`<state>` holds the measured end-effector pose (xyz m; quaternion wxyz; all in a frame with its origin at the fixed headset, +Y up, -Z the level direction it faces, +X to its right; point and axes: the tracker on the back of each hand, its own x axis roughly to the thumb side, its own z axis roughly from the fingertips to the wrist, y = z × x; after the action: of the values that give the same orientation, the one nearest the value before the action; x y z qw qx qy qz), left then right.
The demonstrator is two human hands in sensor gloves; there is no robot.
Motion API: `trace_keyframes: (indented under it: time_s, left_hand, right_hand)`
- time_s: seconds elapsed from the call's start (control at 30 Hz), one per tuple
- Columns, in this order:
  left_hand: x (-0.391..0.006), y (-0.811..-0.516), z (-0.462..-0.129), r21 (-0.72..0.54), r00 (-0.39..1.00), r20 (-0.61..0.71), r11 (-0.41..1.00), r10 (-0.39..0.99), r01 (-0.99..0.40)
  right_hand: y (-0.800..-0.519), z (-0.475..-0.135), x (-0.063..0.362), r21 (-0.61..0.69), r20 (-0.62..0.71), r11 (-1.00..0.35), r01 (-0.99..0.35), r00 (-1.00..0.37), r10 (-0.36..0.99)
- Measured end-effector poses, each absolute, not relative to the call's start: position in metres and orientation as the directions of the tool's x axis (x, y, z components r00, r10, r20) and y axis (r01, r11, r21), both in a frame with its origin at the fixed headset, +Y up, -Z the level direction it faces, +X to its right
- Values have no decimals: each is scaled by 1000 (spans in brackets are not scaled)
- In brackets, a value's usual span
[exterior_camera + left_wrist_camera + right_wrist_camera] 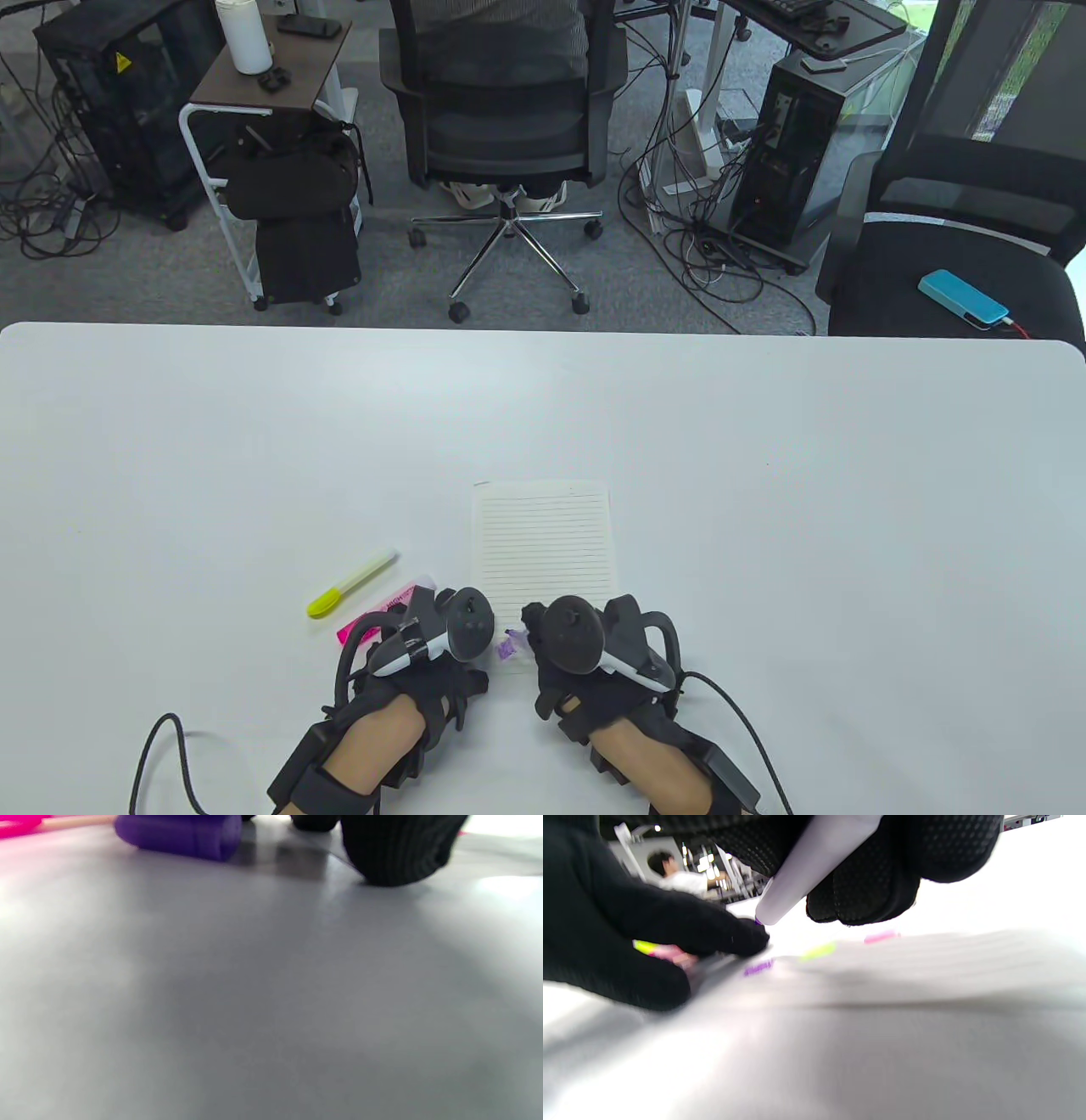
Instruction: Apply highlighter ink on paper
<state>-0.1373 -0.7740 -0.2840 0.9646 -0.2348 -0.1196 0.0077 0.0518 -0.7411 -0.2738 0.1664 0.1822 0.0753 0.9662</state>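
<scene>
Purple highlighter (814, 866) pinched in right hand (585, 654), left hand (441, 645) pressing paper (543, 543) flat with relaxed fingers: likely smearing or sheet slipping if pressure eases.

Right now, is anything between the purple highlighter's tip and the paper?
Nothing visible. In the right wrist view the right hand grips the purple highlighter, its tip just above the lined paper, beside a purple mark. Left-hand fingers rest alongside, not underneath.

I see a white ruled paper (543, 543) bearing a purple mark (506, 649), a yellow highlighter (350, 584), a pink highlighter (386, 609), black gloves.
</scene>
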Motion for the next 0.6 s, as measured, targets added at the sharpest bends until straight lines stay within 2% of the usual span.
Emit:
trace_keyframes:
  time_s: [0.2, 0.33, 0.43, 0.5, 0.6]
  left_hand:
    - [-138, -774, -284, -453, 970, 233, 890, 71, 44]
    - [-139, -773, -285, -447, 963, 255, 894, 84, 40]
    - [-144, -767, -287, -431, 955, 258, 902, 149, -25]
    - [-150, -758, -288, -386, 954, 243, 920, 177, -73]
    - [-161, -742, -288, -308, 968, 204, 948, 149, -80]
  right_hand:
    - [-734, -275, 76, 161, 319, -833, -529, -771, 551]
    - [-732, -276, 83, 142, 336, -811, -567, -743, 579]
    - [-731, -276, 86, 127, 346, -794, -595, -723, 598]
    - [-730, -277, 88, 122, 350, -783, -610, -712, 609]
    - [-729, -277, 90, 134, 351, -773, -620, -700, 623]
